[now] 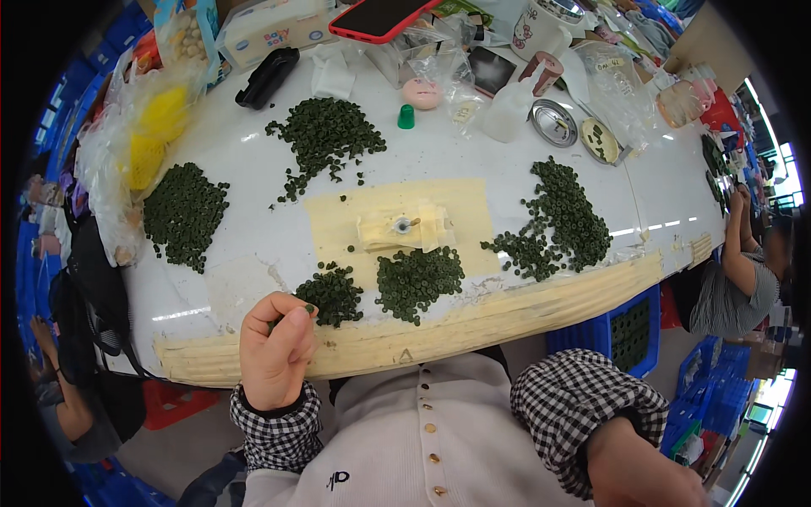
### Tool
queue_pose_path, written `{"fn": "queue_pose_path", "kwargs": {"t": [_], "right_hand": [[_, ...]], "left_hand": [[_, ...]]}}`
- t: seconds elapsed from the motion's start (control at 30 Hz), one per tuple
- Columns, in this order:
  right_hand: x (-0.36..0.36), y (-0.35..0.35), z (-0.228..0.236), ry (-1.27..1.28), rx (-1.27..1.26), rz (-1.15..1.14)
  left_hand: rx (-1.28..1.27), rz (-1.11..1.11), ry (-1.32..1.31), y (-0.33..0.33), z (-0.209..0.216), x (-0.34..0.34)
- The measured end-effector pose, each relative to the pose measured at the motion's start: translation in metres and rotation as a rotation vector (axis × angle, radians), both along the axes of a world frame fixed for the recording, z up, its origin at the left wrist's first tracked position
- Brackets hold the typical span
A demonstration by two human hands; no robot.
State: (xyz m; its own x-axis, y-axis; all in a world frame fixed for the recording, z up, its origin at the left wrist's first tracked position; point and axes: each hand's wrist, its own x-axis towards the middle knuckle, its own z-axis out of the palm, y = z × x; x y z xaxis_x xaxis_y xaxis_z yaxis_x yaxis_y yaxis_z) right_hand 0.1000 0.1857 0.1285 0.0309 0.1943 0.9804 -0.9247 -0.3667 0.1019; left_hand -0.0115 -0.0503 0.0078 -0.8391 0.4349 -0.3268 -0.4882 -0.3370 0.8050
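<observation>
Near the table's front edge my left hand (279, 346) is closed in a pinch, with a tiny dark green piece (310, 308) at the thumb and fingertip. It is beside a small heap of dark green ring-like pieces (334, 296). Just right of that lies another green heap (418, 283). Behind them a small metal fitting (403, 226) sits on a taped block on the table. My right hand (646, 469) is low at the right, off the table by my checked sleeve; its fingers are not visible.
More green heaps lie at far left (186, 215), back (328, 135) and right (566, 211). Along the back are a red-cased phone (380, 19), a tissue pack (274, 34), a mug (541, 29) and tins (553, 122). A blue crate (604, 325) stands below the right edge. Other people work at both sides.
</observation>
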Motion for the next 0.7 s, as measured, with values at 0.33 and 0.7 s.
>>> {"fn": "queue_pose_path", "kwargs": {"t": [0.33,0.7], "right_hand": [[-0.021,0.031,-0.065,-0.529,0.557,0.079],[-0.013,0.036,-0.089,-1.194,0.614,-0.684]], "left_hand": [[-0.604,-0.014,0.365,-0.002,0.004,-0.006],[-0.379,0.054,0.145,-0.007,0.005,-0.011]]}}
